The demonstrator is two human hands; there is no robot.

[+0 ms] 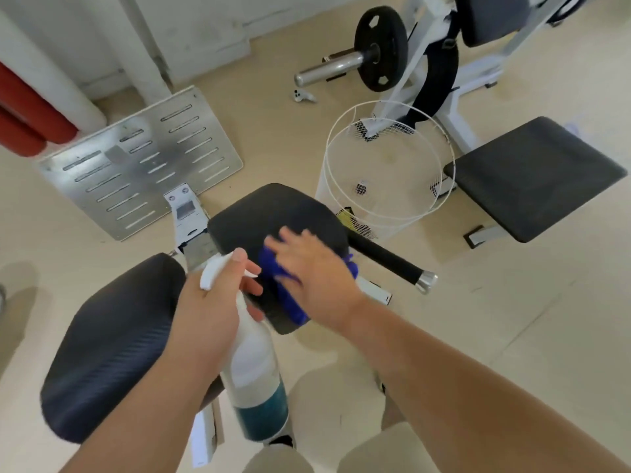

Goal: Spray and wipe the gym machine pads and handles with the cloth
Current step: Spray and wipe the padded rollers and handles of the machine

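Near pad, 8 o'clock: no wiping marks visible; probably still to do.
Left hand: clenched round spray bottle neck.
Blue cloth: on centre pad, 6 o'clock edge.
Right hand: fingers flat, pressing cloth; wiping step, judged midway.
Handle, 3 o'clock: apparently still to wipe.

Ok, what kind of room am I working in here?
Most likely a gym: a round black weight plate on a chrome bar, black cushioned machine pads on white steel frames, and a slotted metal footplate.
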